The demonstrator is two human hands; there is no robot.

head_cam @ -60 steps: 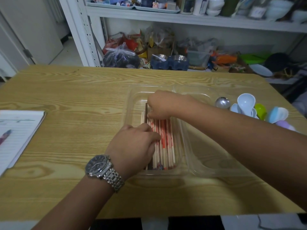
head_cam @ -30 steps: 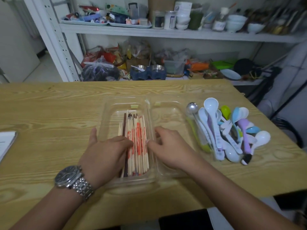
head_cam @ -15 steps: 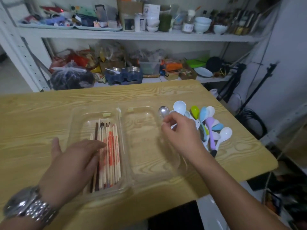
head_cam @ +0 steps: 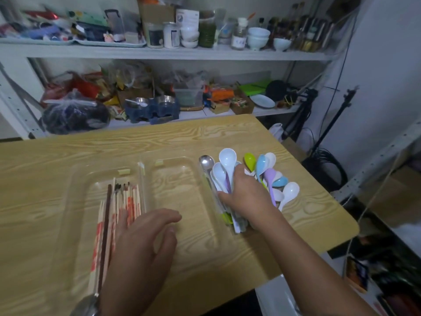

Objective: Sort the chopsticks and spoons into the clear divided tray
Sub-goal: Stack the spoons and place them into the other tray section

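Done with chopsticks (head_cam: 127,201), parked in left bay of tray (head_cam: 173,158). Onto spoons (head_cam: 227,160): gripping a bunch just right of tray with right hand (head_cam: 246,197) (fingers curled round handles). Slack, empty left hand (head_cam: 141,247) over tray's near edge. Next, likely: lift over wall into right bay.

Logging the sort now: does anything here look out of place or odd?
Nothing spilled or broken. One dark chopstick lies among the pale chopsticks in the tray's left compartment. The spoons, gripped by the right hand, sit heaped on the table outside the tray.
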